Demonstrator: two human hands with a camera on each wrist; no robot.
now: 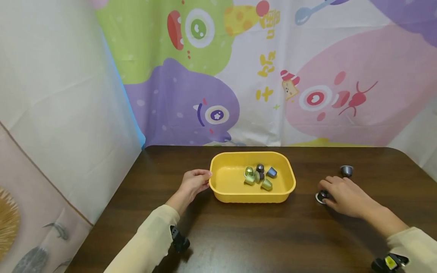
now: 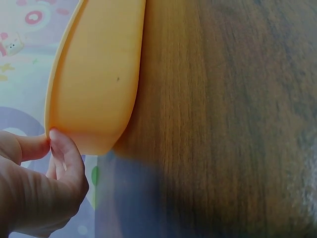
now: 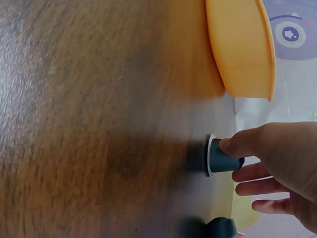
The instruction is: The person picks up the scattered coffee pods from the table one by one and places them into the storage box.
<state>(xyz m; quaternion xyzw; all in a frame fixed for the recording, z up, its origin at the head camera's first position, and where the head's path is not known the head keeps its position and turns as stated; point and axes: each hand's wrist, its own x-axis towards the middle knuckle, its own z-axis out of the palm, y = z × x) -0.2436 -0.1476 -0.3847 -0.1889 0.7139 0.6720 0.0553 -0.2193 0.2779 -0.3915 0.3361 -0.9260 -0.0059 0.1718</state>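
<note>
A yellow plastic tub (image 1: 252,198) stands on the table. My left hand (image 1: 194,184) pinches its left rim between thumb and fingers; the left wrist view shows the tub's outer wall (image 2: 96,84) beside the fingertips. At the right, my right hand (image 1: 349,197) holds a dark coffee capsule (image 1: 322,196) low at the table. The right wrist view shows this capsule (image 3: 224,157) between thumb and fingers, its pale rim facing the tabletop. Another dark coffee capsule (image 1: 346,170) lies just beyond the right hand.
Inside the tub are several coffee capsules: green ones (image 1: 267,184), dark ones (image 1: 260,168) and a blue one (image 1: 271,172). The dark wooden table (image 1: 246,235) ends at a cartoon-printed curtain (image 1: 259,125) behind. A pale cloth (image 1: 68,94) hangs along the left.
</note>
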